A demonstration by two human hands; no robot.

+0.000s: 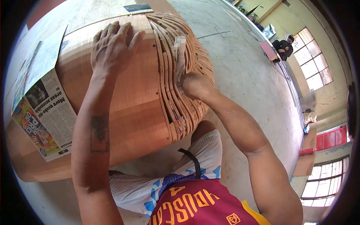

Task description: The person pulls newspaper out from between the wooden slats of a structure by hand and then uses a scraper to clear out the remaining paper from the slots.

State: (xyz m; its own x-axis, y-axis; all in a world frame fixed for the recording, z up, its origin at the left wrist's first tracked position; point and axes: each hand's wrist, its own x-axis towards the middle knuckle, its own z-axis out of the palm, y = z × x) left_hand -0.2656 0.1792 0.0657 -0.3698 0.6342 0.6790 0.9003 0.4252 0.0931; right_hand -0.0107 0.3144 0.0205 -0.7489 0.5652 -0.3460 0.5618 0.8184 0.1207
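My left hand (112, 48) lies flat on the top of a large curved plywood piece (131, 93), with its fingers apart. At the layered, rough wooden edge (165, 67) of this piece is my right hand (193, 85), closed, its fingers mostly hidden behind the back of the hand. A pale, strip-like object (180, 50) sticks out beyond my right hand along the layered edge; I cannot make out exactly what it is. Newspaper sheets (50, 108) lie on the wood left of my left arm.
Grey concrete floor (240, 82) runs along the right. A person (284, 48) in dark clothes sits by the far wall near a window (313, 60). A red object (332, 138) and cardboard (305, 161) are at the right. Another paper (138, 8) lies on the wood's far end.
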